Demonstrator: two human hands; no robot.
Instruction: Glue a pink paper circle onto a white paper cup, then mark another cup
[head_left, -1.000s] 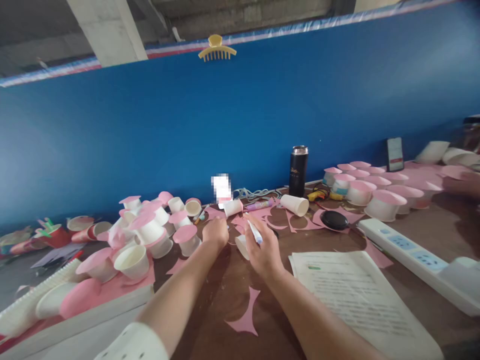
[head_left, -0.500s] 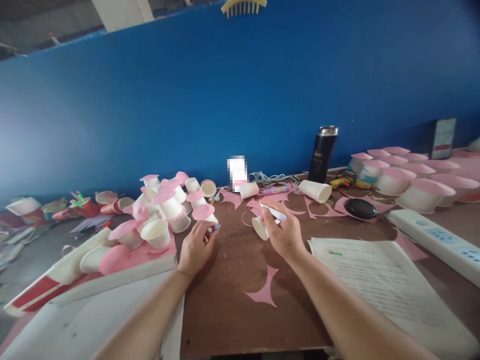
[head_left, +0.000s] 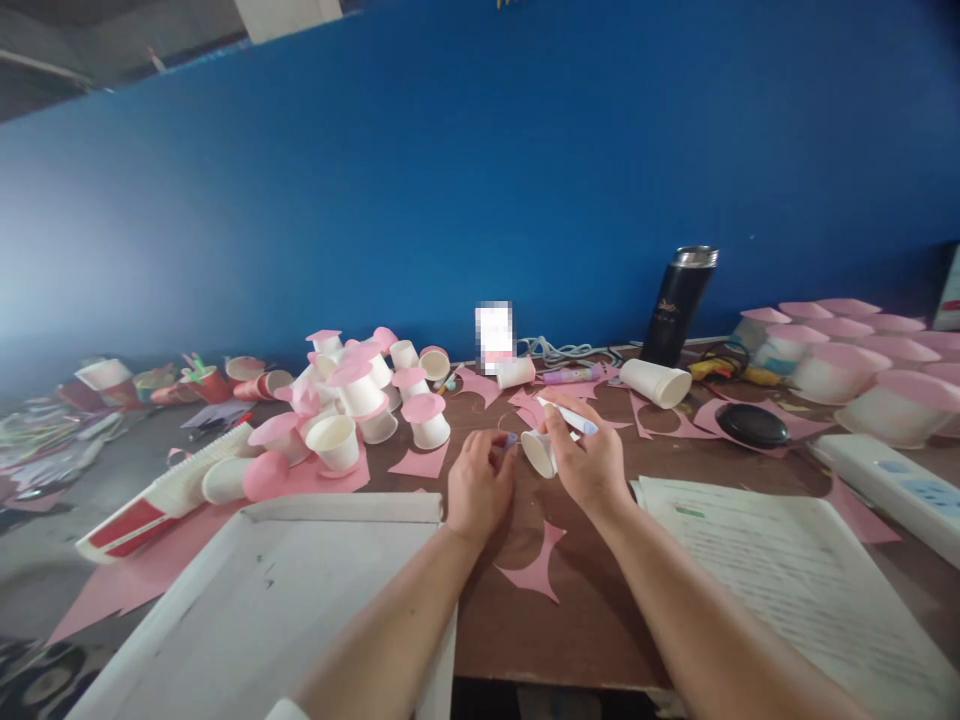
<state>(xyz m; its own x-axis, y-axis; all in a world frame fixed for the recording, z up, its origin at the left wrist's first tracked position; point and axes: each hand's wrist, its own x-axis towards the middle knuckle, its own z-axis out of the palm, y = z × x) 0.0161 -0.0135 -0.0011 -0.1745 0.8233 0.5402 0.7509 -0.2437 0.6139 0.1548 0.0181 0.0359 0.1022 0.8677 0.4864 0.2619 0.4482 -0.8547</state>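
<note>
My left hand [head_left: 482,482] is closed around a small purple cap, close to the left of a white paper cup [head_left: 539,453] lying on its side. A white glue pen [head_left: 574,416] is held in my right hand [head_left: 590,458], its tip pointing up and left. The right hand's fingers are beside the lying cup and partly hide it; whether they touch it I cannot tell. Below the hands, a pink paper scrap [head_left: 538,565] lies on the brown table [head_left: 559,640].
White cups with pink paper discs [head_left: 356,385] pile up at the left, and more [head_left: 840,370] stand at the right. A black bottle [head_left: 679,305], printed sheets [head_left: 772,560], a power strip [head_left: 892,485] and a white box lid [head_left: 300,600] surround the work area.
My left hand has moved right, away from the pile and closer to the lying cup, with the cap. A cup with a pink disc now shows where that hand was. The view has shifted.
</note>
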